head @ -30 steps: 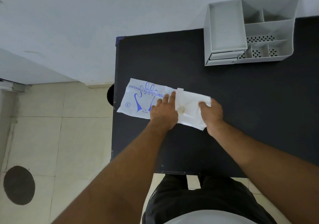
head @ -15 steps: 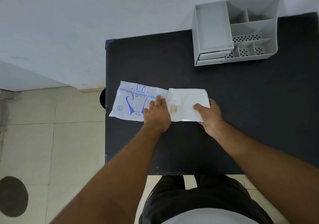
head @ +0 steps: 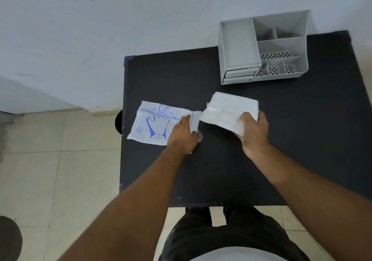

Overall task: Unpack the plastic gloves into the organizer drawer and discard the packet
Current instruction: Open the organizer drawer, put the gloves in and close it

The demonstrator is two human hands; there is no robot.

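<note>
While the right hand (head: 254, 130) curls its fingers round the white stack of gloves (head: 227, 109) near the middle of the tabletop (head: 302, 140), the left hand (head: 182, 136) presses its fingers flat on the packet (head: 155, 124) by the left edge. The stack is just beside the packet's open end. The grey organizer (head: 281, 47) stands at the back edge, and its two small drawers (head: 239, 73) are closed.

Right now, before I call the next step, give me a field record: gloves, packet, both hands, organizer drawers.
glove stack: out of the packet, gripped at its right end
packet: flat on the black table, printed side up
left hand: presses the packet's open end
right hand: grips the glove stack
organizer: back right of the table, both drawers look shut
</note>
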